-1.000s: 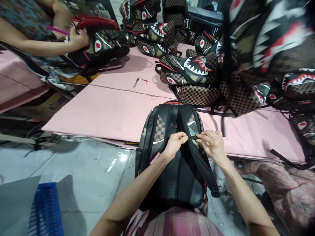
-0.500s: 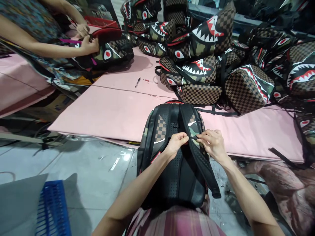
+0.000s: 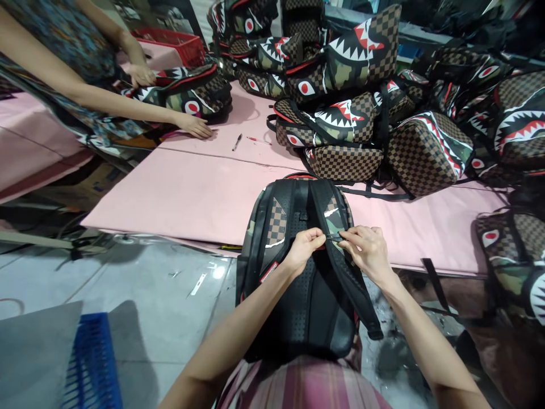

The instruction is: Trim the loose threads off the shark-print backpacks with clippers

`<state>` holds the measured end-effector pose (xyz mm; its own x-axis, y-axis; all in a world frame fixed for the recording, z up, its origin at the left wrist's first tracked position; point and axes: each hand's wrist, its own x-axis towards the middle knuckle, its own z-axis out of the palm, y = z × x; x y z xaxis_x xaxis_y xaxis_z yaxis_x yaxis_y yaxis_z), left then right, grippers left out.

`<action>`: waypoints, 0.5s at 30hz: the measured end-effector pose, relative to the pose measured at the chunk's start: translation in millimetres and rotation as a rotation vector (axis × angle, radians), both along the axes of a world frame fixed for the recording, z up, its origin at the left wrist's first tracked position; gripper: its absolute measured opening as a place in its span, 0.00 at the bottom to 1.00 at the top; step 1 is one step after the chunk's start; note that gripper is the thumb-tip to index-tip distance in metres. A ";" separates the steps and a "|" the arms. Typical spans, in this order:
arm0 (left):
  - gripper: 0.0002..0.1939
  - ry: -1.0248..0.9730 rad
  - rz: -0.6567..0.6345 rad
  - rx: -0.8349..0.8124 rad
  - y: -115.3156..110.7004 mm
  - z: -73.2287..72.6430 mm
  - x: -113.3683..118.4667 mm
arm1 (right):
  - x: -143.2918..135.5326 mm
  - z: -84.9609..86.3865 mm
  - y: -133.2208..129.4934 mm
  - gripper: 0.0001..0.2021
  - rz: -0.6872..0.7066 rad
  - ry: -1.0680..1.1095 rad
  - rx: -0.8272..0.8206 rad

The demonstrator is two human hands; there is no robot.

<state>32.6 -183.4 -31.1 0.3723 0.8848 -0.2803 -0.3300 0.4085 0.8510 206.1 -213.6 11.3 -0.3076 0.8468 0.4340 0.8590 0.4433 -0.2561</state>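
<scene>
From the head view, I saw the black backpack standing nearly upright between the person's lap and the pink-covered table, its padded back panel toward the wearer. The left hand had thumb and finger pinched together at the inner edge of the shoulder strap; whether they gripped its edge or something finer, I couldn't tell. The right hand was clamped by its fingertips on a slim dark piece, too small to identify, lying across the strap. To my eye, such close work wanted the left pinch firm to steady the strap, the right one light and level, with small, controlled movements, since a hard tug might have puckered the camouflage panel or strained the stitching.
</scene>
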 end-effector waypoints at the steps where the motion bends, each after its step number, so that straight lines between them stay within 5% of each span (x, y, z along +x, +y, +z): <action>1: 0.15 -0.003 -0.003 -0.003 -0.1 0.0 -0.3 | -1.0 0.2 0.1 0.08 0.000 -0.010 0.000; 9: 0.16 -0.088 -0.009 -0.064 -2.1 0.2 0.3 | -4.4 -2.1 2.0 0.08 0.020 0.053 -0.040; 15: 0.15 -0.067 -0.002 -0.053 -2.1 0.2 -2.6 | 1.3 -16.3 7.1 0.09 -0.110 0.884 -0.302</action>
